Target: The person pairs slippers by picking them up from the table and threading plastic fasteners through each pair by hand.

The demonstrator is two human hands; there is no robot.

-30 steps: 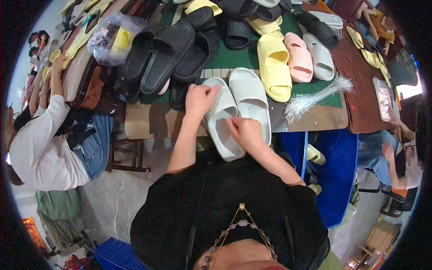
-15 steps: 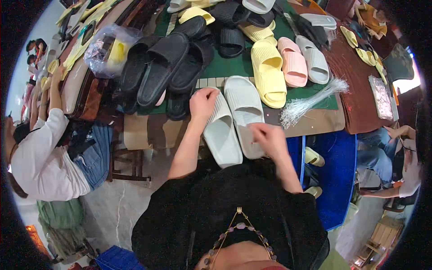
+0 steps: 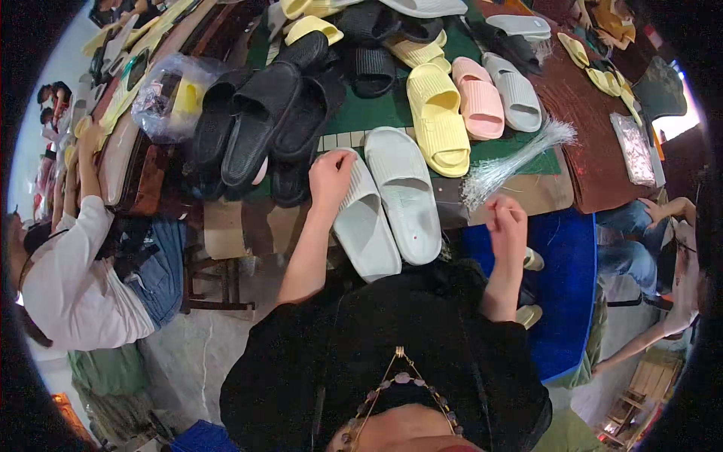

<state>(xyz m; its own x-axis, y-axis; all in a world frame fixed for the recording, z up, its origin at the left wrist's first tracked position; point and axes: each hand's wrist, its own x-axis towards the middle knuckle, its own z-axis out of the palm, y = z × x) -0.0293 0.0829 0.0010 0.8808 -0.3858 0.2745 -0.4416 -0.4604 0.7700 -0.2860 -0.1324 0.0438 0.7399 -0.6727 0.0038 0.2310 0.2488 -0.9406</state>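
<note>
Two light grey slippers lie side by side at the table's front edge, toes away from me. My left hand (image 3: 332, 178) is closed at the ribbed strap of the left grey slipper (image 3: 369, 237), its fingertips curled against the slipper's side. Beside it, the right grey slipper (image 3: 416, 218) has a small reddish spot on its footbed and no hand on it. My right hand (image 3: 507, 226) hovers past the table edge with fingers pinched together; what they hold, if anything, is too small to make out. Just above it lies a bundle of thin clear plastic strands (image 3: 520, 162).
Black slippers (image 3: 260, 124) are piled at the left, by a clear plastic bag (image 3: 172, 98). Yellow (image 3: 438, 120), pink (image 3: 480, 98) and grey slippers (image 3: 512, 94) stand beyond the bundle. A blue bin (image 3: 561, 301) sits below right. Co-workers sit on both sides.
My right hand has left the right grey slipper and moved right, to just below the strand bundle. My left hand stays at the left grey slipper. The view has shifted slightly.
</note>
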